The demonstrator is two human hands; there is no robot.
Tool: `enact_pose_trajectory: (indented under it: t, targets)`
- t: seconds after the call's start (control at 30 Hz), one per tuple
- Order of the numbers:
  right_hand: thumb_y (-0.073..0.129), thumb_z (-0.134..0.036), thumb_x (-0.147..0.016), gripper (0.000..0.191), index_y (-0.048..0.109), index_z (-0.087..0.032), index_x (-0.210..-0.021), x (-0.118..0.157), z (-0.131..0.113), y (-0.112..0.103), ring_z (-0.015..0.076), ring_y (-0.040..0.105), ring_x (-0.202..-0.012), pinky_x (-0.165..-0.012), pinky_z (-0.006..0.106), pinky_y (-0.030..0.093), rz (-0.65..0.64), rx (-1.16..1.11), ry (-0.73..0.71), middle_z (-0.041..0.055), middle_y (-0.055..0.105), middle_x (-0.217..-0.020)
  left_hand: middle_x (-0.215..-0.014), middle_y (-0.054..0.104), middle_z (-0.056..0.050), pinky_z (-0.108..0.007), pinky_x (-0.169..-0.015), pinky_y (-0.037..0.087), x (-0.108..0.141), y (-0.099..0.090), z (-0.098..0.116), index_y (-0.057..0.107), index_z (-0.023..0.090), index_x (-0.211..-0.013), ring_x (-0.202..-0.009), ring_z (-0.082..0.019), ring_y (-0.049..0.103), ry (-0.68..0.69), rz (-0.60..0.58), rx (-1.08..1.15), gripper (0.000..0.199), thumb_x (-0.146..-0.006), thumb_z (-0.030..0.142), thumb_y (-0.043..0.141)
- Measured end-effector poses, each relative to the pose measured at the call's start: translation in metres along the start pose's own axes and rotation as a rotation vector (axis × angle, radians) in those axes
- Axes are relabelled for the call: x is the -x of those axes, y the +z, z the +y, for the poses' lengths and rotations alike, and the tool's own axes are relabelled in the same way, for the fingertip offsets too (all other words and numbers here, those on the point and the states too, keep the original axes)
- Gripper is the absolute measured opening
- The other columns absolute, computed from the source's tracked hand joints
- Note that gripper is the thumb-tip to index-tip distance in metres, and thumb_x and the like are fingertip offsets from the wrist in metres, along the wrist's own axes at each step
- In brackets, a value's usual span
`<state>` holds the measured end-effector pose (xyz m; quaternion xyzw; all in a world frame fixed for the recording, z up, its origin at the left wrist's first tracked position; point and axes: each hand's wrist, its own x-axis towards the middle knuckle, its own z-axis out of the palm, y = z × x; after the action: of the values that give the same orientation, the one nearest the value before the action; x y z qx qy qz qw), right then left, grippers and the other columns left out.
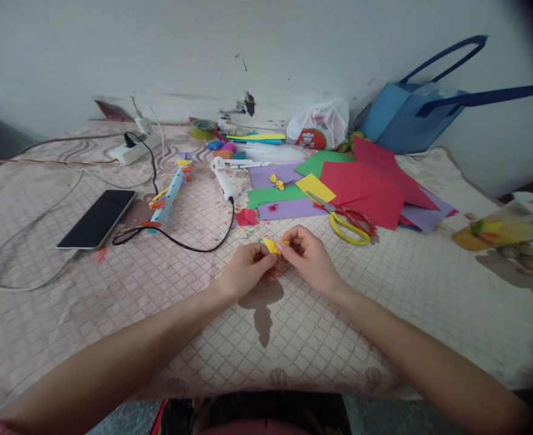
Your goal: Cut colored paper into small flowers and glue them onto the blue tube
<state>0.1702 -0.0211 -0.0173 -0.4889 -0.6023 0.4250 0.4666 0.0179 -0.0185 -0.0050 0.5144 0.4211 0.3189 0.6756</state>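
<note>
Between my two hands, above the patterned tablecloth, is a small folded piece of yellow paper (pixel 271 245). My left hand (pixel 248 269) pinches its lower left side between thumb and fingers. The right edge of the same piece is held by my right hand (pixel 309 257), thumb against fingertips. Just beyond the hands lies a scrap of red paper (pixel 246 217). Scissors with yellow and red handles (pixel 348 232) rest to the right of my right hand. A small yellow paper bow (pixel 276 182) lies on purple paper (pixel 266 175) farther back.
Red paper sheets (pixel 366 187) spread at back right, before a blue bag (pixel 402 115). A white glue gun (pixel 222 178) with a black cord, a light blue strip (pixel 169 196) and a phone (pixel 98 219) lie left. A plastic cup (pixel 502 226) lies far right.
</note>
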Motion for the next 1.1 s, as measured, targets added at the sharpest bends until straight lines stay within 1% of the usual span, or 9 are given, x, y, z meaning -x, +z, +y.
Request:
enact_pose_trajectory:
  t: [0.1, 0.23, 0.33, 0.4, 0.57, 0.67, 0.77, 0.9, 1.1]
  targets:
    - [0.059, -0.029, -0.079, 0.016, 0.048, -0.021, -0.087, 0.0005, -0.0021, 0.0005, 0.0121, 0.053, -0.062, -0.057, 0.026, 0.044, 0.007, -0.048, 0.032, -0.0024, 0.055, -0.072, -0.060, 0.058, 0.001, -0.021, -0.055, 0.046, 0.0009, 0.0001, -0.0005, 0.051, 0.014, -0.068, -0.054, -0.009, 0.055, 0.049, 0.004, -0.032, 0.015, -0.080, 0.023, 0.054]
    - [0.061, -0.031, -0.077, 0.025, 0.048, -0.023, -0.097, 0.0008, -0.0043, 0.0010, 0.0114, 0.054, -0.063, -0.059, 0.026, 0.044, -0.048, -0.171, 0.097, -0.0036, 0.055, -0.074, -0.059, 0.058, 0.001, -0.021, -0.053, 0.045, 0.0001, -0.0004, -0.0013, 0.051, 0.014, -0.067, -0.051, -0.008, 0.054, 0.066, 0.018, -0.068, 0.016, -0.080, 0.023, 0.053]
    - [0.066, -0.026, -0.073, 0.031, 0.050, -0.024, -0.099, 0.0005, -0.0028, 0.0001, 0.0095, 0.051, -0.063, -0.059, 0.024, 0.042, -0.045, -0.234, 0.127, -0.0051, 0.049, -0.075, -0.060, 0.058, 0.001, -0.022, -0.054, 0.046, -0.0005, -0.0011, -0.0023, 0.051, 0.014, -0.067, -0.053, -0.009, 0.055, 0.086, 0.027, -0.091, 0.017, -0.080, 0.025, 0.055]
    - [0.066, -0.023, -0.072, 0.029, 0.052, -0.023, -0.098, -0.0001, -0.0018, -0.0014, 0.0081, 0.047, -0.061, -0.057, 0.022, 0.040, -0.031, -0.268, 0.133, -0.0064, 0.045, -0.072, -0.061, 0.058, 0.000, -0.022, -0.055, 0.047, -0.0006, -0.0017, -0.0025, 0.051, 0.014, -0.068, -0.054, -0.009, 0.056, 0.094, 0.001, -0.093, 0.018, -0.080, 0.026, 0.056]
    - [0.067, -0.024, -0.071, 0.028, 0.053, -0.022, -0.096, -0.0014, -0.0040, -0.0052, 0.0074, 0.042, -0.055, -0.053, 0.022, 0.036, -0.019, -0.305, 0.137, -0.0081, 0.041, -0.065, -0.071, 0.062, -0.003, -0.024, -0.061, 0.048, -0.0004, -0.0030, -0.0013, 0.055, 0.012, -0.076, -0.061, -0.010, 0.059, -0.035, -0.058, 0.041, 0.021, -0.084, 0.032, 0.050]
    - [0.067, -0.023, -0.071, 0.027, 0.053, -0.022, -0.095, -0.0012, -0.0055, -0.0051, 0.0071, 0.041, -0.054, -0.052, 0.021, 0.035, -0.013, -0.312, 0.128, -0.0085, 0.040, -0.064, -0.071, 0.061, -0.003, -0.025, -0.062, 0.048, -0.0006, -0.0027, -0.0012, 0.056, 0.012, -0.076, -0.062, -0.011, 0.060, -0.050, -0.066, 0.063, 0.024, -0.082, 0.035, 0.054]
    - [0.068, -0.022, -0.071, 0.028, 0.053, -0.022, -0.095, -0.0003, -0.0054, -0.0039, 0.0066, 0.042, -0.054, -0.051, 0.021, 0.034, -0.008, -0.295, 0.124, -0.0086, 0.041, -0.064, -0.068, 0.060, -0.001, -0.023, -0.059, 0.047, -0.0013, -0.0022, -0.0021, 0.054, 0.013, -0.071, -0.060, -0.010, 0.059, -0.002, -0.052, 0.036, 0.020, -0.077, 0.031, 0.061]
    - [0.065, -0.026, -0.075, 0.022, 0.055, -0.021, -0.094, 0.0005, -0.0053, -0.0039, 0.0079, 0.048, -0.057, -0.056, 0.023, 0.039, -0.015, -0.258, 0.121, -0.0066, 0.049, -0.066, -0.066, 0.060, -0.001, -0.022, -0.056, 0.046, -0.0014, -0.0029, -0.0033, 0.054, 0.013, -0.070, -0.056, -0.009, 0.057, 0.040, -0.027, 0.055, 0.016, -0.077, 0.027, 0.060]
    - [0.065, -0.023, -0.075, 0.022, 0.055, -0.020, -0.094, 0.0006, -0.0082, -0.0070, 0.0098, 0.054, -0.058, -0.059, 0.025, 0.044, -0.032, -0.249, 0.099, -0.0051, 0.056, -0.064, -0.066, 0.062, -0.001, -0.022, -0.056, 0.046, -0.0009, -0.0070, -0.0030, 0.056, 0.013, -0.072, -0.056, -0.009, 0.057, 0.022, -0.048, 0.099, 0.017, -0.076, 0.028, 0.062]
